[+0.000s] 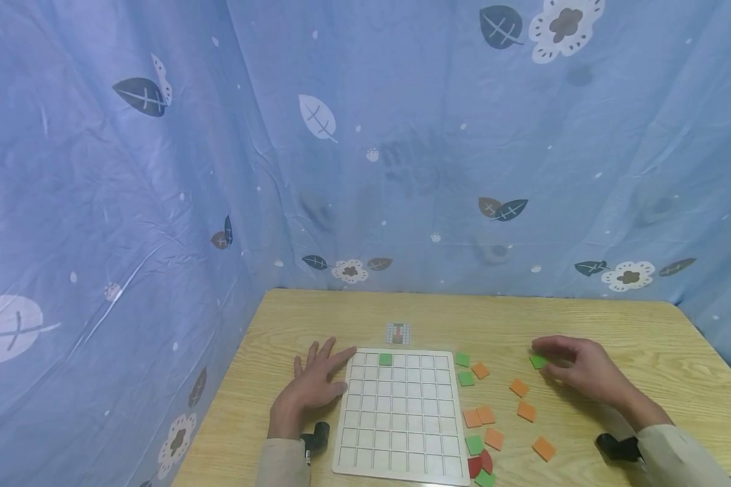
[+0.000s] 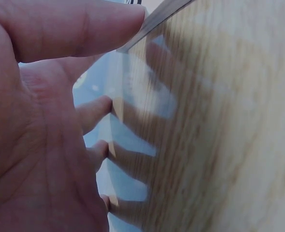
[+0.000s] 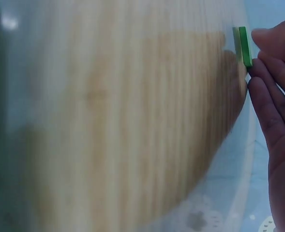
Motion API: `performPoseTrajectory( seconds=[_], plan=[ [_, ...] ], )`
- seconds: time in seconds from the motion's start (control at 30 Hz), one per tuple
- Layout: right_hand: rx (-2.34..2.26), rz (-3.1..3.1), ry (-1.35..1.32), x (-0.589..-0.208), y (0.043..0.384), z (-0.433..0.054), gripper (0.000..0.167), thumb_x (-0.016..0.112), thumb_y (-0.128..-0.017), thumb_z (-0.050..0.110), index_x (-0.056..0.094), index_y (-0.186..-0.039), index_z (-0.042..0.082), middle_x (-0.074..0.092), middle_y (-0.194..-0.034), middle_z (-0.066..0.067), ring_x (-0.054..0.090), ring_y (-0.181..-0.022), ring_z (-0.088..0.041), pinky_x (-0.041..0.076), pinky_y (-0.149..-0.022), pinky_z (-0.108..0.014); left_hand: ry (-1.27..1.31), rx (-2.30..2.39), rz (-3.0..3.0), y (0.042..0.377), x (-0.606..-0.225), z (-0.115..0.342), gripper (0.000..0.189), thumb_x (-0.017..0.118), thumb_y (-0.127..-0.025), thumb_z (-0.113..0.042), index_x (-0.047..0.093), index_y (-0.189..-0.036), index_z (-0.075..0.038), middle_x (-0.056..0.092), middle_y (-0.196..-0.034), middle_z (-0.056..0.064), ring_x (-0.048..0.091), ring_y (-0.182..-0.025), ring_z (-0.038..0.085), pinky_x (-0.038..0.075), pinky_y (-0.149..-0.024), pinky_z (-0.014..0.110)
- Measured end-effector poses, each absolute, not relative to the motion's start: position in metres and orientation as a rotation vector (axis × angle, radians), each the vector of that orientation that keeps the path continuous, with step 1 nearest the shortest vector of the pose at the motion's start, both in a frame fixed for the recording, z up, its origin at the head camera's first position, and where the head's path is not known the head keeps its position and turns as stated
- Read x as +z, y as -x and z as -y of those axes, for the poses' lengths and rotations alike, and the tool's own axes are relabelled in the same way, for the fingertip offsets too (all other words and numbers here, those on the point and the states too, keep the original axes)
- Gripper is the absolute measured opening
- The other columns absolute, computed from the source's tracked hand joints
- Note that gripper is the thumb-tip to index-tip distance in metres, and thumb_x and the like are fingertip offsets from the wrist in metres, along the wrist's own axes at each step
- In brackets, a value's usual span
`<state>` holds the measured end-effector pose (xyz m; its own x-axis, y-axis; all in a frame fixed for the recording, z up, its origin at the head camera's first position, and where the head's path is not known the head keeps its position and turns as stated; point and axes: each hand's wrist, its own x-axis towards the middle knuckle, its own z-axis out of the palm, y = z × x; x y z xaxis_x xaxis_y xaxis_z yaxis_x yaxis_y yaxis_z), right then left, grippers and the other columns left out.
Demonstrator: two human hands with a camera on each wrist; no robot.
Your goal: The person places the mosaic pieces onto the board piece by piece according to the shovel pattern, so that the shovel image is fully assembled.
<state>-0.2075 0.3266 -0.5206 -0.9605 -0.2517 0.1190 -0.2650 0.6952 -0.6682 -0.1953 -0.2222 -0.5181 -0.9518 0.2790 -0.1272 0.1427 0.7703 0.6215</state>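
A pale grid board [image 1: 335, 467] lies on the wooden table, with one green square tile [image 1: 386, 359] in its top row. My left hand [image 1: 317, 385] rests at the board's upper left, fingers spread, thumb against its side edge; the left wrist view shows the thumb [image 2: 84, 29] at that edge. To the right of the board, my right hand [image 1: 585, 372] is over another green square tile [image 1: 537, 362], its thumb and fingers on either side. In the right wrist view this tile [image 3: 245, 47] lies flat on the table beside the fingertips [image 3: 254, 70].
Loose orange tiles [image 1: 526, 411], green tiles [image 1: 466, 379] and red curved-edged pieces [image 1: 475, 467] lie right of the board. A small patterned card [image 1: 399, 333] sits beyond the board's far edge. Blue printed curtains [image 1: 432, 169] hang behind and at the left.
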Motion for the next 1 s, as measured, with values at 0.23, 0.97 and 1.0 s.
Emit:
performPoseTrajectory(
  seconds=[0.23,0.97,1.0],
  plan=[
    [1.084,2.887,-0.41,-0.521,0.206,-0.326,0.043,0.087,-0.091,0.011,0.076,-0.132,0.008,0.081,-0.126,-0.011,0.068,-0.109,0.011,0.062,-0.088,-0.018,-0.324,0.95,-2.758,0.195,-0.517,0.223,0.074,0.068,-0.091,-0.015,0.055,-0.163,-0.025,0.021,-0.182,0.021,0.002,-0.168,0.056,-0.007,-0.125,0.085],
    [0.971,2.798,-0.389,-0.523,0.195,-0.319,0.037,0.091,-0.086,0.008,0.081,-0.122,0.012,0.083,-0.116,-0.008,0.073,-0.097,0.007,0.063,-0.079,-0.02,-0.329,0.975,-2.739,0.195,-0.519,0.223,0.073,0.068,-0.092,-0.015,0.054,-0.163,-0.024,0.02,-0.182,0.021,0.001,-0.168,0.056,-0.009,-0.126,0.084],
    [0.988,2.796,-0.379,-0.522,0.193,-0.318,0.037,0.091,-0.087,0.009,0.081,-0.122,0.012,0.083,-0.116,-0.009,0.072,-0.096,0.009,0.063,-0.078,-0.02,-0.329,0.977,-2.738,0.195,-0.519,0.223,0.073,0.068,-0.092,-0.015,0.054,-0.163,-0.024,0.02,-0.182,0.021,0.001,-0.168,0.056,-0.01,-0.126,0.084]
  ],
)
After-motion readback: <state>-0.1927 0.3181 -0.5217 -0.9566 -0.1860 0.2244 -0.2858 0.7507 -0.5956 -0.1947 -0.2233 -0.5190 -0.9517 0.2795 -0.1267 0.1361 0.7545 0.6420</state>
